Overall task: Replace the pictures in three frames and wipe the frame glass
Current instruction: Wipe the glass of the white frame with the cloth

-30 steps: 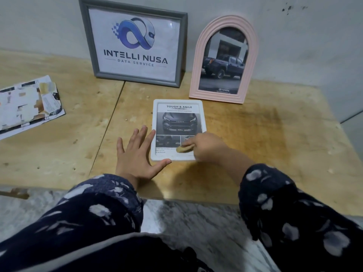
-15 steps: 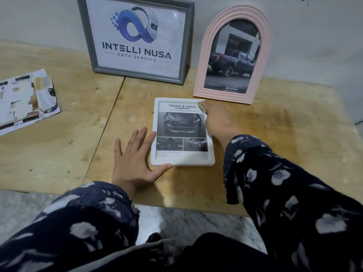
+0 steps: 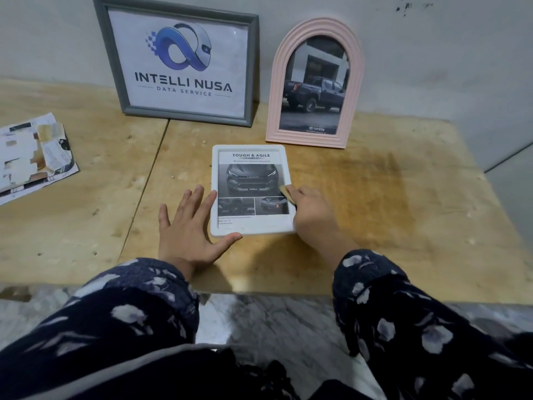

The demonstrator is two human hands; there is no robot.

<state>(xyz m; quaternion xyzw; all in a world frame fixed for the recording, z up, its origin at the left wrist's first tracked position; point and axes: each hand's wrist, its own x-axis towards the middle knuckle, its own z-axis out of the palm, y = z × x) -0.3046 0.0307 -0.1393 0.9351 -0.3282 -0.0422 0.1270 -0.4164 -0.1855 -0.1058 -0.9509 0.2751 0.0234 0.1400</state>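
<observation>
Three frames | "INTELLI NUSA" [image 3: 181,63] | "TOYOTA" [image 3: 314,85] | "TOUGH & AGILE" [image 3: 250,189]

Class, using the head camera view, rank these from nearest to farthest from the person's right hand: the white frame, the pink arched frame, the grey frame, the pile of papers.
Measured from the right hand:
1. White frame, lying flat under the hand's cloth.
2. Pink arched frame, upright just behind.
3. Grey frame, upright, back left.
4. Pile of papers, far left edge.

Single head-worn view, close, angled forward and down over worn plywood tabletop [image 3: 375,197] toward grey plaster wall [image 3: 432,53].
</observation>
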